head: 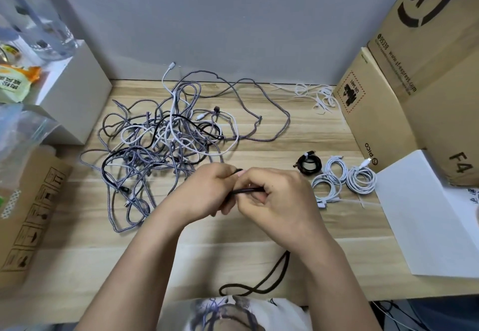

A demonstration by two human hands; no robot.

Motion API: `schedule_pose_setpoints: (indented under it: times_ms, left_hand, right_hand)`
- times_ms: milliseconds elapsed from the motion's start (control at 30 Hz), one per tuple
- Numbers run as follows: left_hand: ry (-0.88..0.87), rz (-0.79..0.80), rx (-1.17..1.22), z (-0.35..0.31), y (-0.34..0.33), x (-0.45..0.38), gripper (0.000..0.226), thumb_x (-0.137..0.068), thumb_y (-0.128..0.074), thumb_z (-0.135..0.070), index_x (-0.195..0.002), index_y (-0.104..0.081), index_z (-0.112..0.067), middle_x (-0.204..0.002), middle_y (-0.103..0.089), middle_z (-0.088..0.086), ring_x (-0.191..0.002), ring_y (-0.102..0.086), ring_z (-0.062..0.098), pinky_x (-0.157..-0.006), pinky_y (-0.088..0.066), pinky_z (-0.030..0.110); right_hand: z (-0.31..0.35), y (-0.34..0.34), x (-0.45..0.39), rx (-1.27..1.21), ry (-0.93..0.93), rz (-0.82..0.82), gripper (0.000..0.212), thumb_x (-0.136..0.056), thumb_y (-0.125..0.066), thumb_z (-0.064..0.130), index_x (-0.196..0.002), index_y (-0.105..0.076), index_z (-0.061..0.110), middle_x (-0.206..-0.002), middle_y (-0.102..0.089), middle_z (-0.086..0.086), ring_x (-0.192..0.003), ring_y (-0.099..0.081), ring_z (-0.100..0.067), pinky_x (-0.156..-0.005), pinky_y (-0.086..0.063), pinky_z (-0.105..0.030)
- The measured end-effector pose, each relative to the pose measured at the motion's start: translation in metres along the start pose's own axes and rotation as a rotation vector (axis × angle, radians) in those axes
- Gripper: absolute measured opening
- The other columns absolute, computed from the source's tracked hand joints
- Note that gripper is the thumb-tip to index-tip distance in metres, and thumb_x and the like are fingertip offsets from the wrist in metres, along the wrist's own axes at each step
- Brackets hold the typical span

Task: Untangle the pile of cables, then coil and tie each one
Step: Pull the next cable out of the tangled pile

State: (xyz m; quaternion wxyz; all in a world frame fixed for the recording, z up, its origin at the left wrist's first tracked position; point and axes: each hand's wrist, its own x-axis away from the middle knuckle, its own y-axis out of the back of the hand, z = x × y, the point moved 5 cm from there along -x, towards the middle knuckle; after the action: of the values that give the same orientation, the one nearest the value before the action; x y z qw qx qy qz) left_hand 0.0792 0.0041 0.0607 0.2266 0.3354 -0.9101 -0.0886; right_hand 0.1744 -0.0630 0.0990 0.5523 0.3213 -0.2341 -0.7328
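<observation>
A wooden table [259, 232] is seen from above, with cardboard boxes [404, 77] stacked at 3 o'clock. A tangled pile of cables [166, 134] is spread from the centre toward 10 o'clock. Near the middle, a black cable [246, 190] is gripped by the left hand [204, 193] and pinched by the right hand [274, 198], its slack trailing toward 6 o'clock. Coiled white cables [344, 178] and a coiled black cable [309, 163] are laid at 3 o'clock; loose white ties [313, 95] lie at 1 o'clock.
</observation>
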Motion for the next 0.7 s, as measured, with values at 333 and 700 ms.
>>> schedule_pose_setpoints:
  times_ms: [333, 700]
  left_hand:
    - [-0.14, 0.523, 0.676, -0.001, 0.006, 0.025, 0.042, -0.088, -0.054, -0.052, -0.066, -0.064, -0.018, -0.035, -0.031, -0.012, -0.031, -0.022, 0.006, -0.037, -0.026, 0.012]
    - [-0.297, 0.652, 1.601, -0.038, 0.015, 0.013, 0.031, -0.102, -0.033, -0.022, -0.112, -0.048, 0.004, -0.061, -0.038, 0.003, -0.05, -0.027, 0.013, -0.057, -0.032, 0.027]
  right_hand:
    - [-0.037, 0.023, -0.006, -0.027, -0.099, -0.176, 0.024, -0.063, -0.052, 0.017, -0.082, -0.055, 0.031, -0.051, -0.046, 0.015, -0.05, -0.04, -0.007, -0.053, -0.036, -0.026]
    - [-0.027, -0.018, -0.006, -0.101, -0.049, 0.106, 0.05, -0.084, -0.028, 0.063, -0.1, -0.058, 0.027, -0.054, -0.049, 0.013, -0.057, -0.044, -0.017, -0.06, -0.045, -0.04]
